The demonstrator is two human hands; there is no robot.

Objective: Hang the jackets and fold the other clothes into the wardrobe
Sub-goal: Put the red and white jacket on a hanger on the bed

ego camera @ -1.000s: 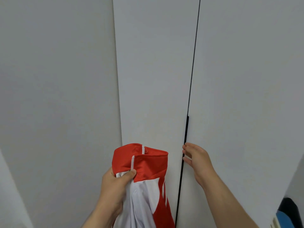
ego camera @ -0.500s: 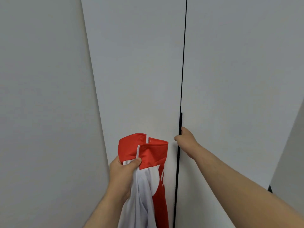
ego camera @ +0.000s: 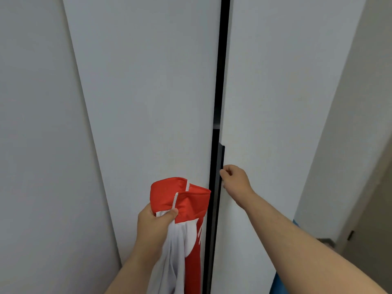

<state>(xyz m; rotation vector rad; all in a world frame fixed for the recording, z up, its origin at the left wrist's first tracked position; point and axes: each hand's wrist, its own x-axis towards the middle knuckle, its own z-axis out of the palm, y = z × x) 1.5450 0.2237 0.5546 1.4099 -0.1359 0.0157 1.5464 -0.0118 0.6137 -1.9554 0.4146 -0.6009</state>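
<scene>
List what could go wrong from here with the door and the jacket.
1. The right hand hooks only fingertips on the slim handle of the right door; it might slip off.
2. The jacket, bunched in the left hand, hangs right beside the narrow gap; it could snag on the door edge as it swings.

Two flat white wardrobe doors are counted: a left door (ego camera: pixel 148 102) and a right door (ego camera: pixel 275 92). One red-and-white zipped fabric jacket (ego camera: pixel 191 200) is seen. Two bare hands are shown, the left hand (ego camera: pixel 154 225) and the right hand (ego camera: pixel 235 179). One dark strip handle (ego camera: pixel 220 158) is counted
</scene>
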